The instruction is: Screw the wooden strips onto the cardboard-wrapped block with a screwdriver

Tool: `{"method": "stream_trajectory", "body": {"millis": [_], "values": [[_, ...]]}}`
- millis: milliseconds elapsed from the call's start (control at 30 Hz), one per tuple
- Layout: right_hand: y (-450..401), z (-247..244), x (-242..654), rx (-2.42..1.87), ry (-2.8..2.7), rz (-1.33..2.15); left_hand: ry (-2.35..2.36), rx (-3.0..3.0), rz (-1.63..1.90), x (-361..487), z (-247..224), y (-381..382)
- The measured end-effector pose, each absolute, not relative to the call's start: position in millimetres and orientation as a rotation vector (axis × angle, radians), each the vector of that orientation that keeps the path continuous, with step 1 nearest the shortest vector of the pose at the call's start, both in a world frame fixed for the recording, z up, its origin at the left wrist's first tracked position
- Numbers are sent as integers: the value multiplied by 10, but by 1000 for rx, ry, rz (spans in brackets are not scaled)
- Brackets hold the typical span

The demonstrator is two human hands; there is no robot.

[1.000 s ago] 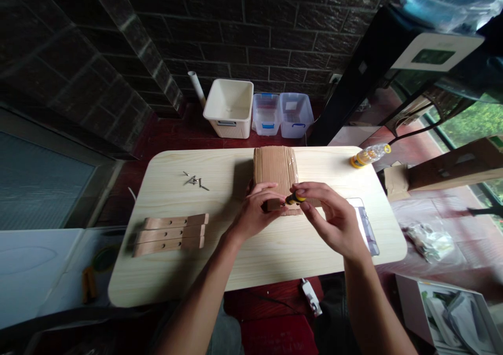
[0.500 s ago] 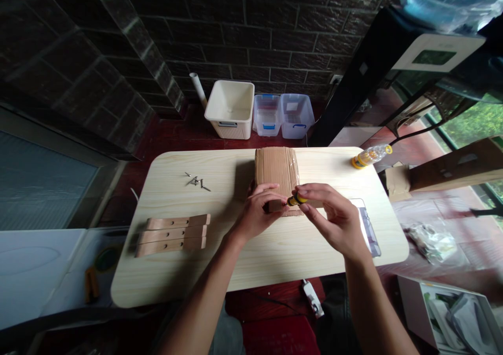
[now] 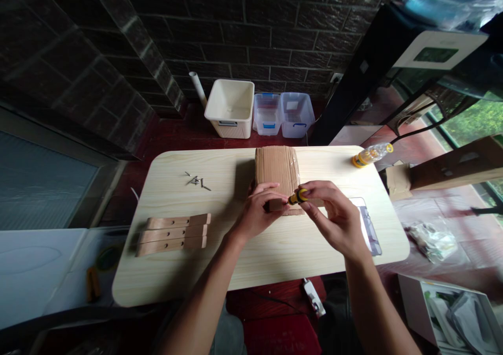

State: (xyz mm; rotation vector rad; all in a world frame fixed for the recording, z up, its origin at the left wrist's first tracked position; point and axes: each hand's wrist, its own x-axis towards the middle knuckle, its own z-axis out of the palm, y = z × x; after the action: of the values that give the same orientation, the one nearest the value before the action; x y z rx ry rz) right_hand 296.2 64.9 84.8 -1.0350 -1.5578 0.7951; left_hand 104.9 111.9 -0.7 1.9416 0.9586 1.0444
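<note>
My right hand [image 3: 334, 213] pinches the handle of a short yellow-and-black screwdriver [image 3: 297, 196] between thumb and fingers. The screwdriver's tip points left, toward my left hand [image 3: 259, 208]. That hand is closed around a wooden piece [image 3: 276, 204], held at the near end of a brown cardboard box [image 3: 276, 166]. Where the tip meets the wood is too small to make out, and my left fingers partly cover the piece. Several similar wooden pieces with dark holes [image 3: 173, 234] lie side by side at the table's left.
Several loose screws [image 3: 195, 180] lie on the pale table [image 3: 220, 172]. A clear bottle with yellow ends [image 3: 371, 155] is at the back right corner, a flat packet [image 3: 369, 226] beyond my right wrist. Plastic bins [image 3: 230, 109] stand on the floor behind.
My right fingers have shifted slightly back on the screwdriver handle, showing more of its yellow end. My left hand and the box stay in place.
</note>
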Motion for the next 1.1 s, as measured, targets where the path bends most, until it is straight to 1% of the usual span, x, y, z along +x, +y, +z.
{"method": "stream_trajectory", "body": {"millis": [267, 500, 1100], "values": [[611, 851, 2946, -1031, -1535, 875, 953, 1938, 1043, 1047, -17, 1119], [642, 826, 2963, -1029, -1531, 797, 954, 1931, 1045, 1048, -9, 1116], [637, 846, 2966, -1029, -1534, 812, 966, 1935, 1052, 1059, -10, 1117]]}}
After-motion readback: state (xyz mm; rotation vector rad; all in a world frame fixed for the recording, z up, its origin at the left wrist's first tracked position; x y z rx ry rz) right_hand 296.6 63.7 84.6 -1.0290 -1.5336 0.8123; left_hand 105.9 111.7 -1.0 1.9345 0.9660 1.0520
